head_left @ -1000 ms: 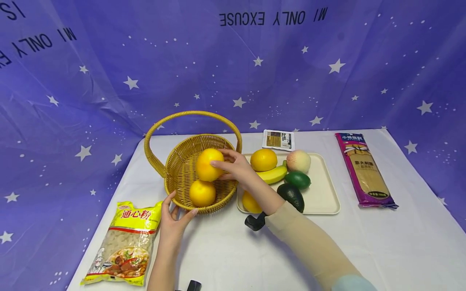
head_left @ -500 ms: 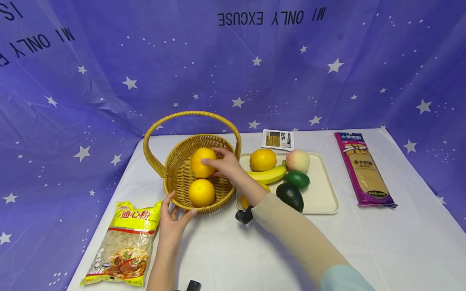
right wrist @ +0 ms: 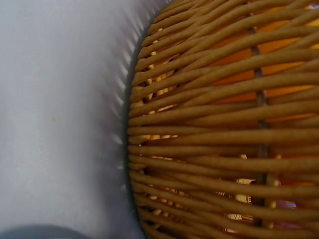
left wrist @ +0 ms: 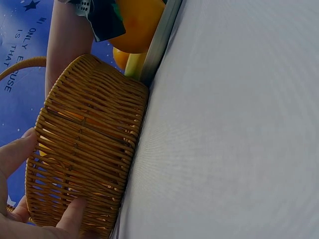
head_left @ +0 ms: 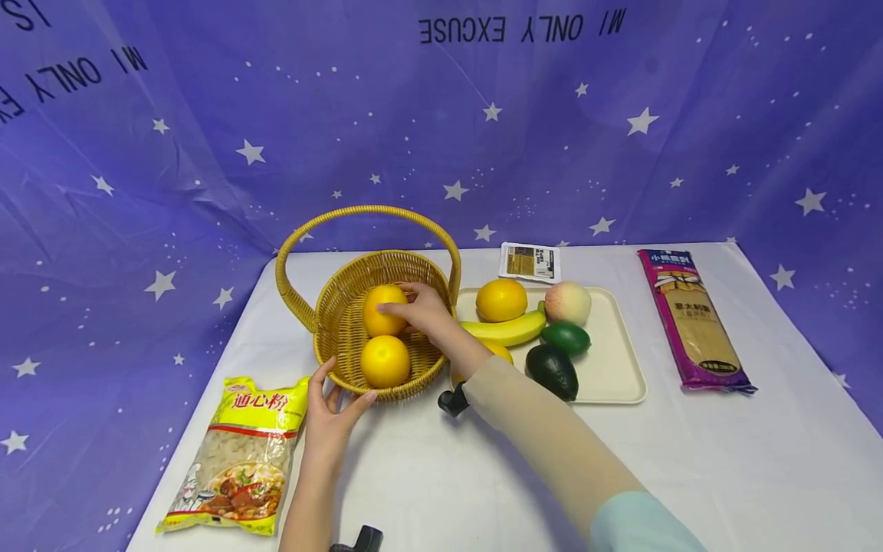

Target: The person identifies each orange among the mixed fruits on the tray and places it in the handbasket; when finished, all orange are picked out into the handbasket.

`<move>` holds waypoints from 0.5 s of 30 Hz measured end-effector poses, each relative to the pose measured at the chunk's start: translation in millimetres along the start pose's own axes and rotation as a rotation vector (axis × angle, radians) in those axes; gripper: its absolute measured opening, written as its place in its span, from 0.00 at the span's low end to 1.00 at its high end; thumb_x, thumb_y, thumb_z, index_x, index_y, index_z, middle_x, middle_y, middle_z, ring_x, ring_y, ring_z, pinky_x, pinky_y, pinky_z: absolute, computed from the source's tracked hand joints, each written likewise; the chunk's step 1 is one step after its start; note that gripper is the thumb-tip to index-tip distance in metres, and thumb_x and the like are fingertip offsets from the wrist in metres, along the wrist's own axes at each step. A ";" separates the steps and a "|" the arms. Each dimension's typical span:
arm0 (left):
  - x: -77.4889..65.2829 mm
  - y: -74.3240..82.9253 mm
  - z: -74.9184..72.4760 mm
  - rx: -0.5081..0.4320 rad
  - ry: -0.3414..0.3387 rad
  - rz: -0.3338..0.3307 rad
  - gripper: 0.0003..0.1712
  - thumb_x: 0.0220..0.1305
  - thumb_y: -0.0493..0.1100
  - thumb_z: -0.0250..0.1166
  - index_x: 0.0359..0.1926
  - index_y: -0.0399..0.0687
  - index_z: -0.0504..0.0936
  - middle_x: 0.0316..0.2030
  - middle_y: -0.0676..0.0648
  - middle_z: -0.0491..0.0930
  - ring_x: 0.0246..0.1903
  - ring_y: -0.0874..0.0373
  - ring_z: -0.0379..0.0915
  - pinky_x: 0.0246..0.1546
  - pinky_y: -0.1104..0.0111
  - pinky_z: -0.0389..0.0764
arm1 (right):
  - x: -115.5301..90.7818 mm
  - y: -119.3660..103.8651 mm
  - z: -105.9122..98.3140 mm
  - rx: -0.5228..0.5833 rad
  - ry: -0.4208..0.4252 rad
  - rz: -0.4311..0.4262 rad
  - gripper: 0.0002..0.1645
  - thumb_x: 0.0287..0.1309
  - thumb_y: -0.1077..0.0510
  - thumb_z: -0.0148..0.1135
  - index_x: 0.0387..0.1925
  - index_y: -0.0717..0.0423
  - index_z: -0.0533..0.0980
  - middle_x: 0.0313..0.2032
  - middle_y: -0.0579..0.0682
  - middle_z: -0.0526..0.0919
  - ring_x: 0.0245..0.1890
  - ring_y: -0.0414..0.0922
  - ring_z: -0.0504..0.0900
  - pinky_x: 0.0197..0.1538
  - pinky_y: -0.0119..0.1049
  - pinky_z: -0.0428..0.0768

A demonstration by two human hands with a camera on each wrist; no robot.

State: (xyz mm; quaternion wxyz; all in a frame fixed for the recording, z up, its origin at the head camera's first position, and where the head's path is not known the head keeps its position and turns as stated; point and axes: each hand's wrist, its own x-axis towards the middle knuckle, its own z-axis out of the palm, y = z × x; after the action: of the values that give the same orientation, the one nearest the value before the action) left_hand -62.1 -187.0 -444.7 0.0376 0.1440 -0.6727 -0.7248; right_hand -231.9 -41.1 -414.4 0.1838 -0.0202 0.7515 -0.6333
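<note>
HEAD: right hand (head_left: pixel 424 310) pinches far orange (head_left: pixel 381 316) inside basket (head_left: pixel 345 307), beyond near orange (head_left: pixel 385 362); left hand (head_left: pixel 329 422), fingers spread, touches near side | HANDLING: fruit probably light, firm, smooth; grip at widest girth | LEFT WRIST: fingertips contact rim and outer weave | RIGHT WRIST: basket wall visible; grip hidden.

Basket (head_left: pixel 341 322): round, yellow-brown wicker, upright on the tabletop (head_left: pixel 414 475) toward its 10 o'clock; rim held around 7 o'clock.
Handle (head_left: pixel 372 208): tall wrapped hoop, standing up, joined near 9 and 3 o'clock.
Rear orange (head_left: pixel 382 323): yellow-orange, round, inside near centre, gripped from its 3 o'clock side; underside hidden.
Front orange (head_left: pixel 385 361): similar colour, inside at 6 o'clock, small mark on top.
</note>
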 end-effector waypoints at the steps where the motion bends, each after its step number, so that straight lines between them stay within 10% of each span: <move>1: 0.2 0.3 0.2 0.001 0.000 0.000 0.50 0.52 0.36 0.70 0.69 0.59 0.50 0.71 0.57 0.36 0.68 0.54 0.44 0.48 0.80 0.72 | 0.2 -0.2 0.1 0.001 -0.005 0.005 0.43 0.44 0.47 0.73 0.62 0.51 0.67 0.51 0.55 0.74 0.40 0.48 0.79 0.40 0.46 0.82; 15: 0.4 0.3 0.9 0.009 0.002 -0.007 0.50 0.53 0.36 0.70 0.70 0.57 0.49 0.71 0.57 0.35 0.69 0.54 0.43 0.48 0.80 0.72 | -2.0 -1.6 1.8 -0.122 -0.041 0.048 0.45 0.42 0.46 0.74 0.61 0.54 0.67 0.51 0.55 0.73 0.42 0.48 0.78 0.36 0.42 0.83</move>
State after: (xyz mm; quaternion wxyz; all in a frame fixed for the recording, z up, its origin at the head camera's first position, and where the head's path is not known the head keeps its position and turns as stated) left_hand -62.8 -186.3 -444.5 0.0350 0.1470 -0.6755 -0.7217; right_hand -229.7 -42.6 -412.6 0.2127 -0.0263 0.7851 -0.5810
